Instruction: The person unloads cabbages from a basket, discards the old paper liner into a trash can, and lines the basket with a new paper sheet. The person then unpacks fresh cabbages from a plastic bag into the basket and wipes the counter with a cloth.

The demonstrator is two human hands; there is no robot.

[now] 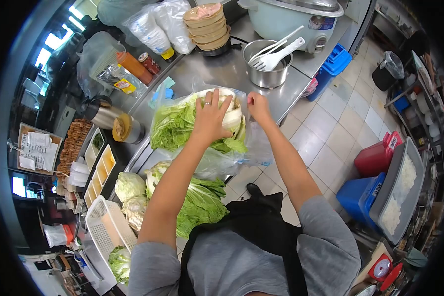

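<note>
My left hand (212, 117) lies spread over a napa cabbage (175, 126), pressing on its leaves and white stalks. The cabbage sits in a clear plastic bag (212, 167) at the edge of the steel counter. At the bag's right side my right hand (259, 107) is closed, its fingers pinched on the plastic. More leafy napa cabbage (200, 204) lies below the bag, partly behind my left forearm. Beside it are round, pale cabbages (130, 186).
A steel pot (267, 74) with white utensils and a large rice cooker (293, 22) stand at the back right. An orange sauce bottle (134, 68) and stacked steamer-like rounds (207, 29) are at the back. A white plastic basket (103, 222) stands left; blue bin (330, 69) right.
</note>
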